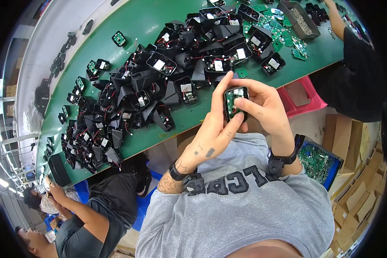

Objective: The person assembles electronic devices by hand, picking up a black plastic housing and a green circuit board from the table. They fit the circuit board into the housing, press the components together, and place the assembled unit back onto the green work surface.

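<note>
Both of my hands hold one small black plastic housing with a green circuit board (231, 101) in it, just off the near edge of the table. My left hand (215, 118) wraps the housing's left side, its thumb pressing low on the board. From the right, my right hand (264, 103) grips the other side, with the thumb laid across the board. Fingers cover part of the housing. Beyond my hands, a big heap of black housings (159, 64) with red wires and white labels covers the green table (152, 144).
Loose green circuit boards (284, 32) lie at the back right beside a black bin of small metal parts (301, 20). Co-workers sit at left (90, 219) and right (357, 77). A pink stool (316, 99), a blue-edged crate of boards (318, 161) and cardboard boxes (357, 202) stand at my right.
</note>
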Demonstrator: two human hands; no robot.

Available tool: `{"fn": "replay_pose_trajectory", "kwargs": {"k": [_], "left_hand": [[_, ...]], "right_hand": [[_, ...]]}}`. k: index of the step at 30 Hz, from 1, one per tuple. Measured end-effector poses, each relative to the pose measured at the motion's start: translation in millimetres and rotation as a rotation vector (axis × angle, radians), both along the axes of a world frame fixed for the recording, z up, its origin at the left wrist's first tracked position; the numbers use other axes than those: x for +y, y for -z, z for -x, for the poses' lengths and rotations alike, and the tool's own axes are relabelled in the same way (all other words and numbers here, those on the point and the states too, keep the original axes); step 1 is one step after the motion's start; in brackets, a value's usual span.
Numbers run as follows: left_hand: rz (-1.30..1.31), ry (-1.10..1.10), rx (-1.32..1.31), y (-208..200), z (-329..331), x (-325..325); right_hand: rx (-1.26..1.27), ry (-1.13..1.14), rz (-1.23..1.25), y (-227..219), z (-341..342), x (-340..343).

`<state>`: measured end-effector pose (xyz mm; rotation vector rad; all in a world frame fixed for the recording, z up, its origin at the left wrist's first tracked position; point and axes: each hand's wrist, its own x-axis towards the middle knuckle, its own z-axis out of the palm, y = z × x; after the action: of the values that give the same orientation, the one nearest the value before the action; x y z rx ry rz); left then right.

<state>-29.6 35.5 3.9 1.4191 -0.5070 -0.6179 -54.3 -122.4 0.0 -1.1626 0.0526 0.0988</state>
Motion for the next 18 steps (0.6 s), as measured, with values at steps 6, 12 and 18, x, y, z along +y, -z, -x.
{"fn": "replay_pose_trajectory", "kwargs": {"k": [6,12,18], "left_hand": [[-0.021,0.024,0.102,1,-2,2],[-0.073,-0.004,0.101,0,-2,2],[-0.075,0.011,0.149,4,-12,0]], "right_hand": [[-0.003,0.001,0.023,8,-4,-3],[-0.003,0.029,0.017,1,-5,0],[-0.08,0.082,0.029,33,-4,-5]]}}
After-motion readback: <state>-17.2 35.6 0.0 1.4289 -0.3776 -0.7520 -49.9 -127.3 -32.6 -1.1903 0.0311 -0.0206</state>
